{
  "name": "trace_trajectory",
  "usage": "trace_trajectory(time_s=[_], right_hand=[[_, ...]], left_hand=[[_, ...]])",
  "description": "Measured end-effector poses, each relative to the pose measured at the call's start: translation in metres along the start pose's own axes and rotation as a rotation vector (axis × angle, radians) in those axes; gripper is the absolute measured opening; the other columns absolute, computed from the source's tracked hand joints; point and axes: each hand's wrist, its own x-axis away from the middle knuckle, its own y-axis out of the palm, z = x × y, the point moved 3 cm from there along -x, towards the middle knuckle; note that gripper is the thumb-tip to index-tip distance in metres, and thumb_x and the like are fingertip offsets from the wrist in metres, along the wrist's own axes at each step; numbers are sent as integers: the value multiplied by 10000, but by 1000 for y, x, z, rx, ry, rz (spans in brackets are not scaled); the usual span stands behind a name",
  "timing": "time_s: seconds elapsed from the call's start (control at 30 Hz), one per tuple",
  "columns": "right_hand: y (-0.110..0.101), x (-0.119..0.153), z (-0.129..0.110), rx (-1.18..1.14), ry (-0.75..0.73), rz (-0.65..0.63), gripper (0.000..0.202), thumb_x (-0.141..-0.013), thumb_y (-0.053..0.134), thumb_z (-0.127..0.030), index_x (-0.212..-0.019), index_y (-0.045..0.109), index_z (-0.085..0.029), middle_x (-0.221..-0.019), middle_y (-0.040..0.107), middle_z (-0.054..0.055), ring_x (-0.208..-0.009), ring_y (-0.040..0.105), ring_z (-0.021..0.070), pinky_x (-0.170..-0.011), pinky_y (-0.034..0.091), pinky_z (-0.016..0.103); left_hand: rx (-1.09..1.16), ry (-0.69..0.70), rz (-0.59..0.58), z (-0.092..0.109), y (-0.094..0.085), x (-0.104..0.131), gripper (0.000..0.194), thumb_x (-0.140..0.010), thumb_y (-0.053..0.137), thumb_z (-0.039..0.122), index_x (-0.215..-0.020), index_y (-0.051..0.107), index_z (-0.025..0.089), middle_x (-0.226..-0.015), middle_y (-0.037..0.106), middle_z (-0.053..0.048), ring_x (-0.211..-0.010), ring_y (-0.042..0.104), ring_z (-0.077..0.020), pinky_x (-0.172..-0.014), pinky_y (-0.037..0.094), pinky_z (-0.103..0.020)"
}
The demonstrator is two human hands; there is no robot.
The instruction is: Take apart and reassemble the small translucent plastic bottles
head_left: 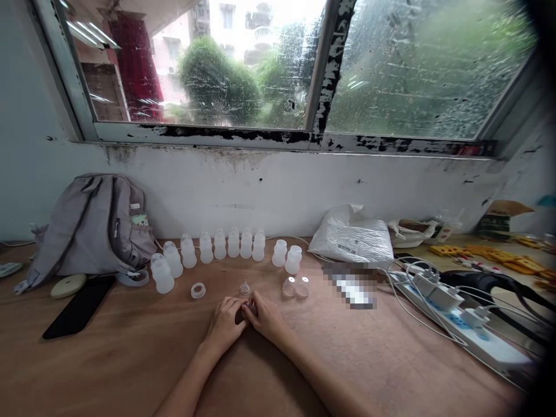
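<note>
Your left hand and right hand are curled closed on a small part, mostly hidden, above the worktop, presumably steadying it; bottles stand lined up beyond, apparently keeping space free.

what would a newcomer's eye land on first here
Probably the line of frosted bottles curving along the back of the table, and the large streaked window above it. Next, front and centre, the person's left grip and right grip meet around a small clear piece, mostly hidden. The bulky grey backpack stands out at far left.
</note>
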Motion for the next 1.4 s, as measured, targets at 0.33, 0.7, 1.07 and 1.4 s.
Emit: trace_trajectory(time_s=[0.33, 0.7, 1.07, 1.4], right_hand=[[2, 1, 1, -17, -30, 18, 131, -792, 430, -278, -689, 465, -205, -608, 563, -11, -558, 532, 128, -503, 341, 211], [6, 2, 10, -91, 3, 54, 160, -750, 496, -320, -640, 464, -209, -536, 532, -32, -475, 487, 113, -445, 308, 201], [-2, 3, 9, -310, 49, 159, 255, -832, 378, -358, -630, 407, -204, -527, 486, -35, -463, 450, 98, -466, 337, 200], [-4, 4, 6, -365, 88, 232, 235, -828, 391, -331, -627, 372, -211, -531, 454, -40, -475, 423, 95, -474, 352, 202]], left_hand=[[-16, -2, -52, 6, -5, 1, 297, -705, 565, 251, -1001, 561, 230, -1005, 588, -31, -954, 480, -202, -821, 373, -340], [11, 42, 2, 14, -7, 2, 284, -675, 599, 247, -954, 565, 217, -957, 597, -36, -925, 491, -211, -809, 391, -351], [-107, 51, 185, 24, -12, 4, 404, -598, 647, 240, -990, 551, 238, -1152, 475, -47, -1030, 453, -234, -890, 343, -383], [-121, 19, 257, 27, -14, 5, 361, -599, 656, 273, -950, 583, 233, -1117, 506, -58, -1027, 455, -250, -893, 332, -413]])
